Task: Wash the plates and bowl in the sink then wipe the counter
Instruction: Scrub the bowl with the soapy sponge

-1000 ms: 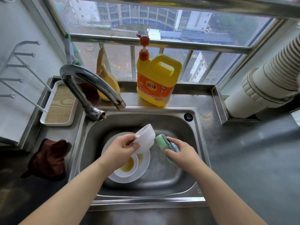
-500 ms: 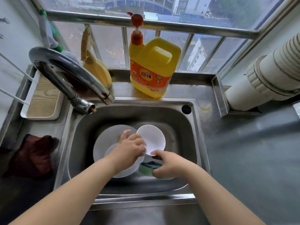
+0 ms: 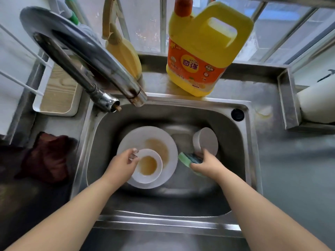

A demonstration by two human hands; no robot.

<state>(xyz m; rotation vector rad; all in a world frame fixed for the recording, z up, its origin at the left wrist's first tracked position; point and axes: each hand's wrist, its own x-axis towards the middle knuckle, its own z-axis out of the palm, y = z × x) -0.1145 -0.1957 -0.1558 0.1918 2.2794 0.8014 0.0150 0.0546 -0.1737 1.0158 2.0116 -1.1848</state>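
In the steel sink lies a large white plate smeared with brown sauce. A small white plate holding a brown puddle sits on its near part. My left hand pinches the small plate's left rim; the fingertips are blurred. A white bowl lies on its side at the right of the basin. My right hand grips a green and blue sponge just below the bowl, fingers against its lower edge.
The faucet arches over the sink's back left. A yellow detergent jug and a yellow brush stand on the back ledge. Left of the sink are a dark red cloth and a white tray; the grey counter lies right.
The bowl left my left hand and now lies on its side at the sink's right. My left hand moved to the small plate's rim. The camera leaned closer.
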